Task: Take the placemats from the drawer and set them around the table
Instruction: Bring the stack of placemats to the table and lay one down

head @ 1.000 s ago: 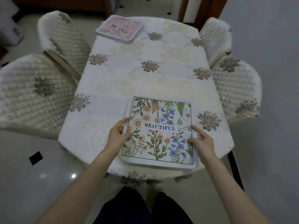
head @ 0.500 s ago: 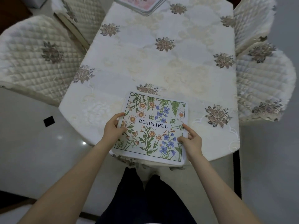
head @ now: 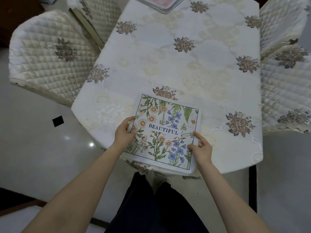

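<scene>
A square placemat (head: 164, 132), printed with flowers and the word BEAUTIFUL, lies at the near end of the table (head: 185, 64), its near edge hanging over the rim. My left hand (head: 124, 132) grips its left edge, thumb on top. My right hand (head: 201, 147) holds its right edge, forefinger stretched along the border. A stack of more placemats (head: 161, 3) with a pink top sits at the table's far left corner, partly cut off by the frame.
Quilted cream chairs stand close to the table: two on the left (head: 45, 54) (head: 99, 15) and two on the right (head: 286, 98) (head: 282, 21). The floor (head: 37, 148) is pale glossy tile. My dark-trousered legs (head: 151, 207) are at the table's near end.
The view has dropped and closed in on the near end of the table. The placemat has slid back toward me, now overhanging the edge more. Both hands stay on its sides.
</scene>
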The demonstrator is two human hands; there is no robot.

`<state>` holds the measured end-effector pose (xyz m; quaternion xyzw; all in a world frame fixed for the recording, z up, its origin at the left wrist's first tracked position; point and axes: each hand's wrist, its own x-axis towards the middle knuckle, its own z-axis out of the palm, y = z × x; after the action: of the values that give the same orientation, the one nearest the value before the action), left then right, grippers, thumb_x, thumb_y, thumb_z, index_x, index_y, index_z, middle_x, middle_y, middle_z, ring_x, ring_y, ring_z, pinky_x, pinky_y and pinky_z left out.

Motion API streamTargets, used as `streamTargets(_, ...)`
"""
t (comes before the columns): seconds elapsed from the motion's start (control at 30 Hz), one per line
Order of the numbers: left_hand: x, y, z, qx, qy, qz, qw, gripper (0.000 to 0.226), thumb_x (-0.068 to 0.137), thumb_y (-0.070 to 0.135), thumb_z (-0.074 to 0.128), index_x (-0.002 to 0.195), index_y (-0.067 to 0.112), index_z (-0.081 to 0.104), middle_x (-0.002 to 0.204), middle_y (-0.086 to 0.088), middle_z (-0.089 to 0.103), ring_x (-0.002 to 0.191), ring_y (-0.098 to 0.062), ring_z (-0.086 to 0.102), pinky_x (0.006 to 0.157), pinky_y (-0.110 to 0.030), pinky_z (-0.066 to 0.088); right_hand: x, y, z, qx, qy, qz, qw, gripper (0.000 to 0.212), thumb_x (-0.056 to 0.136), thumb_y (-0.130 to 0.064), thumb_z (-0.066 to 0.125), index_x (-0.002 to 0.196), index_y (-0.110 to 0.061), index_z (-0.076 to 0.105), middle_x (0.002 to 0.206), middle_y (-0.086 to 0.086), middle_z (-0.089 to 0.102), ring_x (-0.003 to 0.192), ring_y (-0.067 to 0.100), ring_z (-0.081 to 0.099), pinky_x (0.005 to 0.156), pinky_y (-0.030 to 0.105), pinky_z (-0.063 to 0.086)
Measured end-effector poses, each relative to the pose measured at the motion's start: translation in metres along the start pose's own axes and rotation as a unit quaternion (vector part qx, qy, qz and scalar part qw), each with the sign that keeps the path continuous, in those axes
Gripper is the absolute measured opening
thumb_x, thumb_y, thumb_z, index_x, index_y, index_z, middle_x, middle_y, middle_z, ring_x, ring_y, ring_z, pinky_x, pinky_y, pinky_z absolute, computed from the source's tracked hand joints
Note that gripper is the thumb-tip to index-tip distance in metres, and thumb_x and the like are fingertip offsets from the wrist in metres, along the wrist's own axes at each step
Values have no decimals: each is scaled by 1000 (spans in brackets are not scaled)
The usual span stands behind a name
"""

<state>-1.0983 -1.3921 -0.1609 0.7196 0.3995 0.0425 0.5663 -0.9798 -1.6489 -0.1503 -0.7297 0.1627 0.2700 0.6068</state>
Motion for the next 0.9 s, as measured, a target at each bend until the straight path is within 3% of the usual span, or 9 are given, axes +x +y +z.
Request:
streamTargets(0.17, 0, -8, -1, 26, -12, -12, 1000, 58, 85, -4, 56, 128, 33, 51, 122, -4, 62, 102, -21, 61, 84, -33, 53, -1, 12, 4, -16, 18, -9, 1000, 66, 76, 20, 55, 131, -14, 59, 92, 6, 73, 79, 26, 67, 81, 46, 58)
streamTargets(0.3, -2, -14, 1, 47, -9, -24, 999, 59, 86, -1, 54, 135, 31, 48, 123, -1, 60, 103, -19, 60, 77, -23, 50, 1, 11, 9, -109, 37, -43, 992, 65, 76, 14, 56, 132, -20, 56, 118, 3, 66, 102, 20, 65, 91, 35, 53)
streamTargets(0.37, -4, -16, 4, 98, -7, 3, 995, 60, 88, 1, 52, 141, 28, 43, 121, -1, 56, 105, -20, 54, 79, -20, 45, -1, 13, 12, -223, 35, -86, 970, 69, 77, 6, 60, 141, -18, 46, 119, -1, 54, 114, 20, 53, 94, 24, 39)
streamTargets(0.47, -4, -17, 8, 218, 10, 48, 975, 60, 88, 5, 54, 144, 21, 39, 111, -5, 42, 103, -21, 34, 94, -28, 33, 0, 16, 12, -338, 42, -104, 935, 77, 77, -8, 68, 146, -21, 37, 116, 10, 40, 111, 29, 38, 88, 26, 26)
streamTargets(0.53, -3, -16, 5, 286, 22, 49, 957, 60, 86, 13, 59, 143, 22, 41, 111, -4, 31, 101, -20, 26, 94, -28, 28, 2, 17, 8, -425, 52, -104, 898, 78, 76, -20, 71, 146, -24, 37, 127, 15, 36, 112, 30, 32, 94, 32, 28)
streamTargets(0.67, 7, -5, -9, 408, 11, 118, 905, 45, 78, 22, 66, 122, 20, 59, 120, -10, 41, 115, -30, 35, 94, -39, 29, 3, 16, 8, -546, 54, -152, 822, 74, 74, -28, 67, 142, -15, 41, 138, 11, 39, 119, 33, 33, 94, 41, 36)
streamTargets(0.73, 17, 9, -4, 464, -5, 171, 869, 43, 83, 22, 61, 126, 16, 57, 139, -14, 40, 131, -33, 32, 107, -44, 25, 5, 12, 16, -553, 72, -207, 804, 68, 77, -31, 61, 138, -6, 45, 143, 14, 40, 128, 34, 34, 101, 45, 36)
streamTargets(0.8, 30, 21, 14, 466, -18, 241, 851, 54, 96, 28, 46, 147, 17, 32, 158, -7, 19, 146, -27, 13, 119, -43, 10, 12, 0, 39, -522, 57, -273, 806, 67, 88, -37, 43, 146, -4, 36, 152, 16, 33, 140, 31, 29, 114, 47, 29)
streamTargets(0.9, 55, 32, 52, 440, -59, 305, 843, 55, 103, 35, 26, 152, 13, 14, 159, -5, 8, 148, -22, 5, 120, -44, 7, 30, -15, 93, -478, -23, -336, 811, 63, 98, -42, 18, 154, -13, 20, 160, 5, 19, 149, 18, 12, 121, 43, 13)
